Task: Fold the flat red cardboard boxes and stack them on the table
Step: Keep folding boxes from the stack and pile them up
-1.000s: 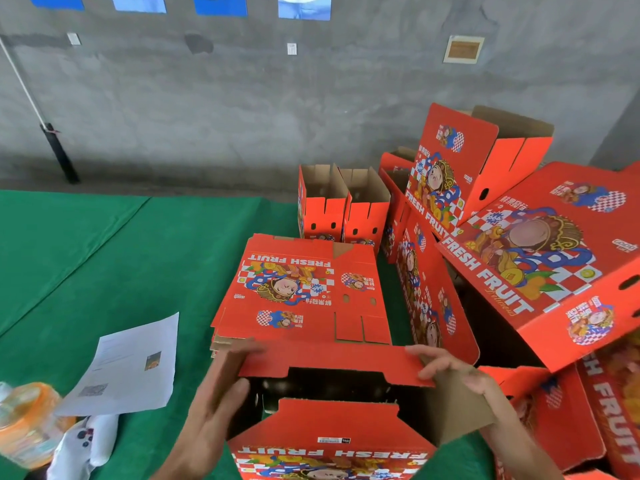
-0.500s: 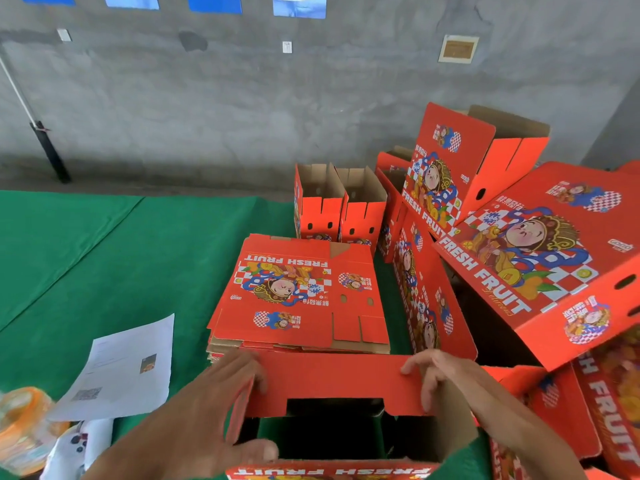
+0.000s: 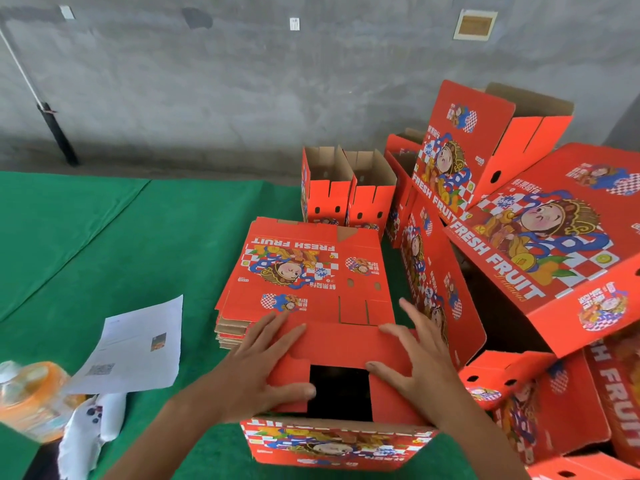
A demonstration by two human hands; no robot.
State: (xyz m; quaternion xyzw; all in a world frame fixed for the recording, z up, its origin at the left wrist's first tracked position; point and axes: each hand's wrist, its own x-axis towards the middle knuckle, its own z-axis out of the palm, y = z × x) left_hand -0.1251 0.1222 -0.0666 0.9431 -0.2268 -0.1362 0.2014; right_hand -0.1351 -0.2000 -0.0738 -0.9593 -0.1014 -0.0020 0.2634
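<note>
**boxfan22:** So what changed in the last second? The box point(image 3: 341, 386) in front of the person looks way more closed up now.

**tapeless_tom:** Yep. A second ago the far red flap point(image 3: 343, 344) was standing up with the box wide open; now it's folded down flat over the top, only a dark notch left showing. I'd say this one is nearly formed, then it goes on the pile of folded boxes point(image 3: 540, 244) to the right.

**boxfan22:** Hands?

**tapeless_tom:** Both palms down, fingers spread. Left hand point(image 3: 258, 372) presses the flap's left end, thumb at the notch edge; right hand point(image 3: 417, 358) presses the right end. No real grip on anything, both open and just pushing.

**boxfan22:** And where's the box?

**tapeless_tom:** On the green counter point(image 3: 145, 244), near edge, just in front of the stack of flat boxes point(image 3: 304, 271) still waiting.
</note>
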